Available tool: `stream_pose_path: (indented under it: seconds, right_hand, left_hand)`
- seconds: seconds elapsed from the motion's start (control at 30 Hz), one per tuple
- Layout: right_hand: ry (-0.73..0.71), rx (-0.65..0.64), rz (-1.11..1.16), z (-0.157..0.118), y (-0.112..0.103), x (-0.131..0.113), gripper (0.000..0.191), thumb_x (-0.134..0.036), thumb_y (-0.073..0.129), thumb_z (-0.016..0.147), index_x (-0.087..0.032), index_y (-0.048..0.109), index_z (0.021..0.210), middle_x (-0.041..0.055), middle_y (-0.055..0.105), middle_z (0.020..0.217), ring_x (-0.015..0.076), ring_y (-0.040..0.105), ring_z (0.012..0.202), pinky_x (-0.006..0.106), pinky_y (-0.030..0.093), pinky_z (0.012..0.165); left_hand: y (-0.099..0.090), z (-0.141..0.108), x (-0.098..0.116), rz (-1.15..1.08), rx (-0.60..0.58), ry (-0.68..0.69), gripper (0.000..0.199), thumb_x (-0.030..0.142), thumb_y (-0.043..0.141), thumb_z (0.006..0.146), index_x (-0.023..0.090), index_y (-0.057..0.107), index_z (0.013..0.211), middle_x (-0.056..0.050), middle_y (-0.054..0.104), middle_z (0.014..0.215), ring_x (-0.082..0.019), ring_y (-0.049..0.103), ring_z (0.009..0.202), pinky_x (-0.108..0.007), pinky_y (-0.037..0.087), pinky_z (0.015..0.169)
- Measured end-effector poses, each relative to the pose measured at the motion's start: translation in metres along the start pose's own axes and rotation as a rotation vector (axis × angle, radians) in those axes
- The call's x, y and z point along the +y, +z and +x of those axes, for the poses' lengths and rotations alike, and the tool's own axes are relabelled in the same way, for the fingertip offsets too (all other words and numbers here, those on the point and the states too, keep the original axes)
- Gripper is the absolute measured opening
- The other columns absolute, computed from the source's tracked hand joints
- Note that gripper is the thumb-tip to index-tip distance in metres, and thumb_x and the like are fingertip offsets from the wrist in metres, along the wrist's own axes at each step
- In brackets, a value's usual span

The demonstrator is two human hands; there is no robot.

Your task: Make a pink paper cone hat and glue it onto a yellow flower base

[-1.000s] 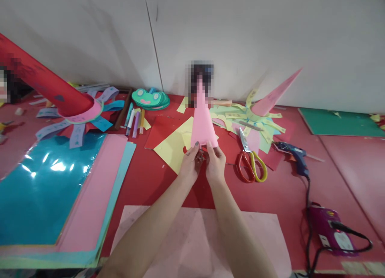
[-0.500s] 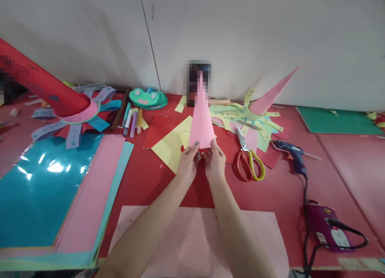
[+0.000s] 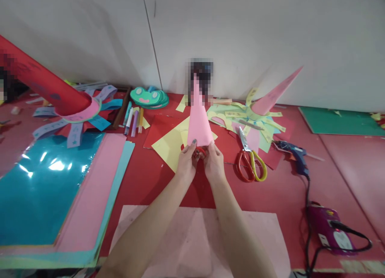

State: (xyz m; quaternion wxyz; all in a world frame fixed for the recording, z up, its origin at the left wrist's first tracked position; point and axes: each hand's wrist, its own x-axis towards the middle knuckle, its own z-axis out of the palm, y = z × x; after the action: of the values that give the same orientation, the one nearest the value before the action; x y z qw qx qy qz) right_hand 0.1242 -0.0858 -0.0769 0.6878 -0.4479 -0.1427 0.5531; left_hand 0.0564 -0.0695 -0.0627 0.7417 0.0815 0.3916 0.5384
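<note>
A pink paper cone points away from me, its narrow tip overlapping a blurred dark patch by the wall. My left hand pinches the lower left corner of its wide end. The lower right corner is between the fingers of my right hand. Some red paper shows between and behind my fingertips. Beyond the hands lie yellow sheets on red paper. Scissors with one red and one yellow handle rest to the right of my right hand, blades slightly apart.
Glue gun and purple box with cables are at right. A pink cone with yellow strips stands at the back. Left are a red cone, markers, green frog cutouts and stacked sheets. Pink paper lies in front.
The cone has turned slightly in my hands, and its tip has shifted a little to the left. Both hands still hold its wide end.
</note>
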Motion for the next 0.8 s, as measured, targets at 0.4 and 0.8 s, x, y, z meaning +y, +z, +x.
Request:
stream_pose_path:
  seconds: [0.4, 0.8]
  right_hand:
    - [-0.014, -0.023, -0.071, 0.0010, -0.0001, 0.0026, 0.028, -0.037, 0.078, 0.062, -0.019, 0.072, 0.082, 0.0002, 0.071, 0.079, 0.0091, 0.056, 0.061, 0.024, 0.048, 0.060]
    - [-0.071, 0.003, -0.110, 0.0010, -0.0023, 0.0060, 0.032, -0.044, 0.075, 0.064, -0.017, 0.069, 0.080, 0.0008, 0.068, 0.075, 0.0103, 0.055, 0.060, 0.025, 0.048, 0.059]
  left_hand:
    - [-0.0049, 0.0042, -0.0021, -0.008, -0.019, -0.004, 0.037, 0.036, 0.088, 0.047, 0.013, 0.064, 0.064, 0.005, 0.058, 0.053, -0.003, 0.049, 0.046, -0.017, 0.038, 0.048]
    - [-0.0056, 0.0031, -0.0032, 0.038, -0.020, -0.007, 0.038, 0.040, 0.087, 0.050, 0.014, 0.065, 0.065, 0.003, 0.059, 0.054, -0.006, 0.049, 0.047, -0.020, 0.037, 0.048]
